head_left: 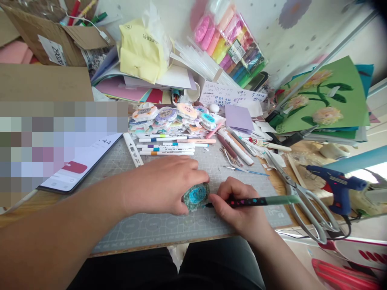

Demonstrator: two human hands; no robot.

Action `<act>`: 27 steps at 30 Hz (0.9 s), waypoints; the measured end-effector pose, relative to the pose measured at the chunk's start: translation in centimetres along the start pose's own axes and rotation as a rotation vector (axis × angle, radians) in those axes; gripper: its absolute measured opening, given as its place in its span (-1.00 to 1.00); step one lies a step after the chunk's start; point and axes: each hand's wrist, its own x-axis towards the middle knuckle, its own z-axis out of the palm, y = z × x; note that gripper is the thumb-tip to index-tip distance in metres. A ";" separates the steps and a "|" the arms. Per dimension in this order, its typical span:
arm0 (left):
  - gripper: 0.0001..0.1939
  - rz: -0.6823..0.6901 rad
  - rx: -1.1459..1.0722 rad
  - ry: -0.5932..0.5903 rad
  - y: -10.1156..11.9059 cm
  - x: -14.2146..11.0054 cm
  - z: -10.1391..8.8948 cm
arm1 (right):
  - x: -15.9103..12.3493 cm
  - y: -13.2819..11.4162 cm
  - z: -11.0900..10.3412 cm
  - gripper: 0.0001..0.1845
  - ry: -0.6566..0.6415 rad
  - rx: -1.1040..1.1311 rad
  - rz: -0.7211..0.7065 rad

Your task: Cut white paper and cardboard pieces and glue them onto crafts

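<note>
Pinched in my left hand [178,179] is a small oval piece [197,195], dark grey-green around the edge with a bright blue middle. My right hand [238,201] grips a marker pen [260,201] with a black patterned barrel and a green end. The pen's left end points at the oval piece's right edge; whether it touches cannot be made out. Both hands are low over a grey cutting mat [145,227]. Beyond them lie several white markers [167,148] and a heap of similar oval pieces [166,114] in pale colours.
To the right lie large scissors [298,193] and a blue glue gun [338,185] with its cable. A phone or tablet [87,165] rests at the left. Behind are a cardboard box [45,36], a yellow tissue pack [142,52] and bagged coloured clay [229,44]. A thin brush [244,171] lies on the mat.
</note>
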 end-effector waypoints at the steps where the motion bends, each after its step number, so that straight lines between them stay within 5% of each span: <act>1: -0.59 0.003 -0.001 0.003 0.0 0.0 0.0 | 0.0 0.0 0.0 -0.68 -0.003 -0.001 -0.003; 27: -0.59 0.037 0.031 0.009 -0.1 0.1 0.1 | 0.1 0.1 -0.2 -0.67 0.015 0.002 0.032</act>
